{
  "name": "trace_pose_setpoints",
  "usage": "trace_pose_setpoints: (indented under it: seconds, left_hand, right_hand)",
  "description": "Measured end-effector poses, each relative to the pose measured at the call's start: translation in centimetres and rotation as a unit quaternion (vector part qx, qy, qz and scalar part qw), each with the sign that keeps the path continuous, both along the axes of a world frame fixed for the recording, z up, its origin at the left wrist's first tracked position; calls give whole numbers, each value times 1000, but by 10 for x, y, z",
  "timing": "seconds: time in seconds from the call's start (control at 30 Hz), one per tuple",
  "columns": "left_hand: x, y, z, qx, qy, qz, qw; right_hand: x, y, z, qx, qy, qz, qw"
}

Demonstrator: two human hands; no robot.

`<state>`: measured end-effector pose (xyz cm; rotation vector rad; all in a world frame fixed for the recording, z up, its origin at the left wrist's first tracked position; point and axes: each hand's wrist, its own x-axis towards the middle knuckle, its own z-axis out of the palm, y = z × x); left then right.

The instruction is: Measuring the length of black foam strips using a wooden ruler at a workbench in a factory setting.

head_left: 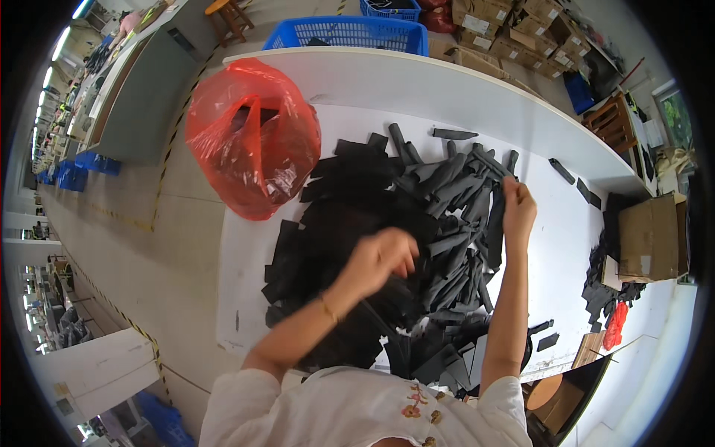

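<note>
A big heap of flat black strips [350, 194], seemingly cloth, covers the middle of the white table. Against its right side lie many rolled or folded dark grey strips [447, 186], overlapping at angles. My right hand [519, 207] is at the far right edge of these, fingers closed in a pinch at the end of one dark strip [490, 161]. Over the black heap hovers my left hand [383, 257], fingers bent and smeared by motion; whether anything is in it does not show. Below, near my body, are loose flat black pieces [439, 361].
A red plastic bag [253, 141] sits at the table's far left corner. Beyond the raised back board [417, 74] stands a blue basket [346, 35], with cardboard boxes [514, 37] behind. On the right are an open carton [649, 238], dark scraps [607, 279] and a small red bag [615, 326].
</note>
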<state>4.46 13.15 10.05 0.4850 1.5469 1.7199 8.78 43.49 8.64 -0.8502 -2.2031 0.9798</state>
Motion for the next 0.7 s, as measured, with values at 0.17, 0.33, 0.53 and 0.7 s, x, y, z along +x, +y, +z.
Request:
trace_pose_setpoints:
  seconds: [0.17, 0.33, 0.53, 0.7]
  left_hand:
    - [-177, 36, -135, -222, 401, 134, 879]
    - [-217, 73, -191, -333, 411, 36, 848]
    - [-214, 67, -138, -220, 407, -1, 887]
    - [-179, 42, -66, -194, 406, -36, 893]
  right_hand:
    - [19, -39, -34, 12, -240, 61, 969]
    - [49, -40, -66, -26, -160, 107, 981]
    - [44, -44, -39, 34, -129, 130, 983]
    - [47, -59, -7, 113, -107, 155, 976]
